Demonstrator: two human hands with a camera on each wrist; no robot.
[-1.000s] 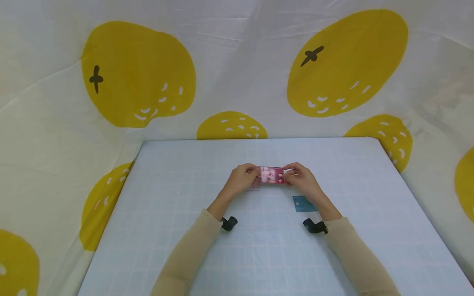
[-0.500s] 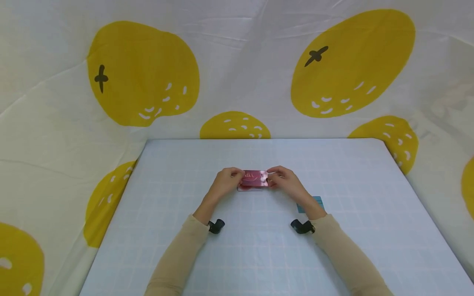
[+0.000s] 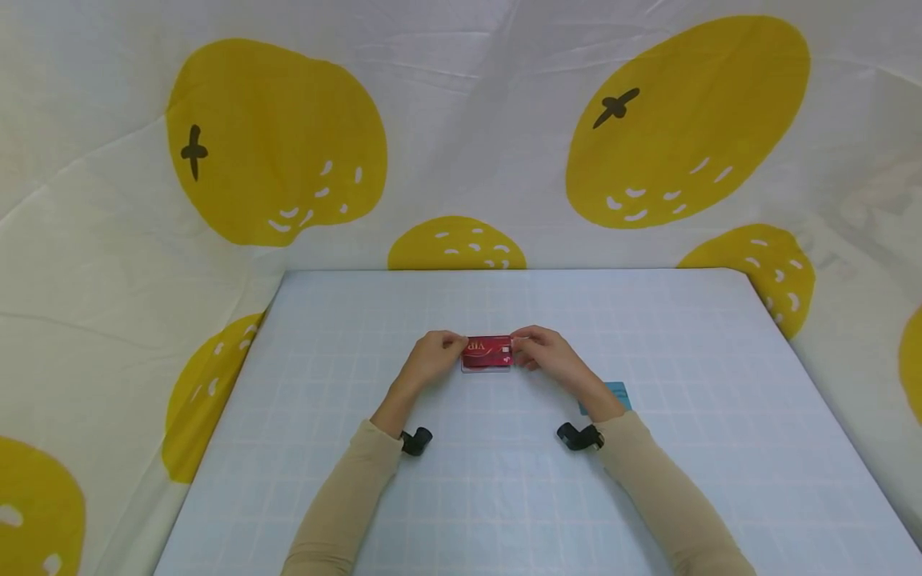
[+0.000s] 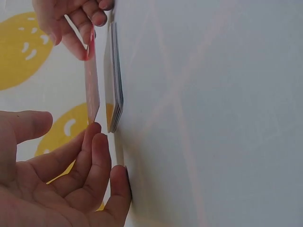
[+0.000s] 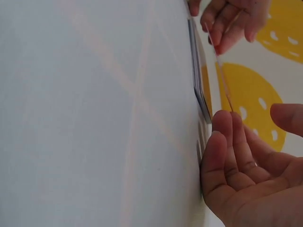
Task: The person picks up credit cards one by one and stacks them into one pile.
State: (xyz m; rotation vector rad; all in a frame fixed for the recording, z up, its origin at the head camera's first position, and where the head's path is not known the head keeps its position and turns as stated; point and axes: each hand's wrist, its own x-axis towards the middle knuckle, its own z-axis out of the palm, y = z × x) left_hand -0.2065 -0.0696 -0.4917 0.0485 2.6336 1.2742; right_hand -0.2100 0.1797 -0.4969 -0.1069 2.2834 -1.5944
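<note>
A red VIP card is held level between both hands in the head view. Its ends meet the fingertips of my left hand and my right hand. Both wrist views show the card edge-on, just above a stack of cards and apart from it. Each thumb stands away from the card, while the other fingers are bent toward its ends. From above, only the near edge of the stack shows past the red card.
A teal card lies on the table to the right, partly hidden by the right forearm. The table has a pale checked cover. Behind it hangs a white cloth with yellow fruit prints.
Both hands have moved left and slightly nearer with the red card, bringing it over the stack. Between the last two frames it has lowered and levelled.
</note>
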